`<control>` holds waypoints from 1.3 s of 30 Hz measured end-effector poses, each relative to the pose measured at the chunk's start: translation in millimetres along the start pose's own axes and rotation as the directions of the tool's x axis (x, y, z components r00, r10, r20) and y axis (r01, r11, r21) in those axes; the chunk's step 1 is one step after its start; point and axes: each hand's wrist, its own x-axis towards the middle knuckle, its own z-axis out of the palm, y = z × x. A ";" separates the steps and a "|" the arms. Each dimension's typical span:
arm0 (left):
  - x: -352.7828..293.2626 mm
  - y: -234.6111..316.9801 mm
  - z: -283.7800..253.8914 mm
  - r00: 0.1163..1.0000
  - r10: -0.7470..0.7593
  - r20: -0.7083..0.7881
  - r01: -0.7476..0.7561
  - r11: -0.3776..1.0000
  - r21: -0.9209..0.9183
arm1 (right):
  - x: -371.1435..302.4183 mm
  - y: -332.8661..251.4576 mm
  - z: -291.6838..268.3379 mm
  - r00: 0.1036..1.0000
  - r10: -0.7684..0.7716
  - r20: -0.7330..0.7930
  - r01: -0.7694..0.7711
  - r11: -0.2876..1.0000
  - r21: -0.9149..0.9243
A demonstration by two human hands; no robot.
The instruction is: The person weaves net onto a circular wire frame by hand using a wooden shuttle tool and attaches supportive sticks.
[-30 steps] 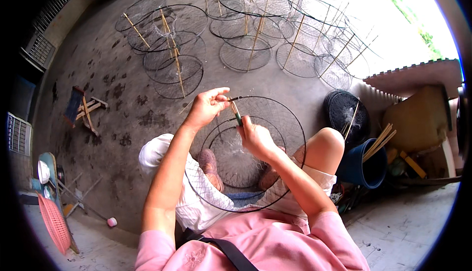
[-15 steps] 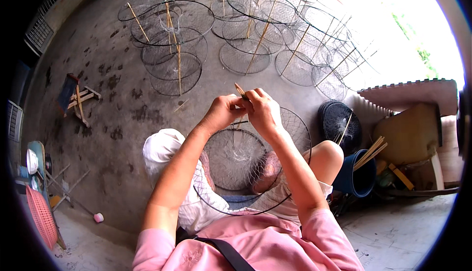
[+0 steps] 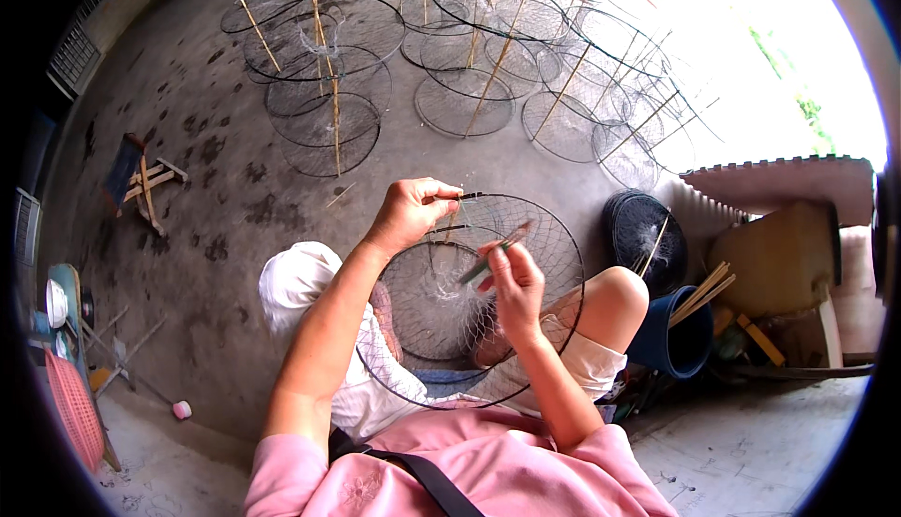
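A round net trap (image 3: 549,245), with dark wire hoops and mesh between them, stands between my knees, its upper hoop tilted toward my lap. My left hand (image 3: 413,215) pinches the far side of that upper hoop, where a bit of green twine shows at the fingertips. Over the netting, my right hand (image 3: 516,290) grips a slim pointed tool (image 3: 474,271), brown at its tip and dark green toward the other end. Motion blurs it, so its exact kind is unclear. A thin stick (image 3: 450,226) rises inside the trap just below my left fingers.
Several finished-looking net traps (image 3: 465,104) with sticks stand across the concrete floor ahead. At right are a stack of flat black nets (image 3: 624,235), a blue bucket (image 3: 680,343) of sticks, and a tan chair (image 3: 779,254). A folding stool (image 3: 145,184) and pink basket (image 3: 73,404) are left.
My right hand has drawn away from my left, down and to the right, carrying the pointed tool over the netting. My left hand stays up at the hoop.
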 end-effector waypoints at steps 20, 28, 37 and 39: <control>-0.5 -6.9 8.4 0.975 0.210 -0.074 -0.196 0.968 0.157 | 50.6 45.8 16.8 0.915 -0.401 -0.047 0.344 0.835 -0.430; 8.7 -12.4 8.4 0.921 0.289 -0.260 -0.193 0.920 0.341 | 8.3 -69.7 5.2 0.767 -0.641 0.033 0.608 0.710 -0.355; 9.3 -3.4 16.3 0.912 0.316 -0.260 -0.187 0.886 0.424 | -93.1 -46.6 -21.8 0.768 -0.346 0.538 0.575 0.743 -0.343; 9.2 -2.6 16.6 0.927 0.274 -0.257 -0.156 0.903 0.401 | -83.5 -37.7 -26.5 0.807 -0.362 0.466 0.520 0.810 -0.271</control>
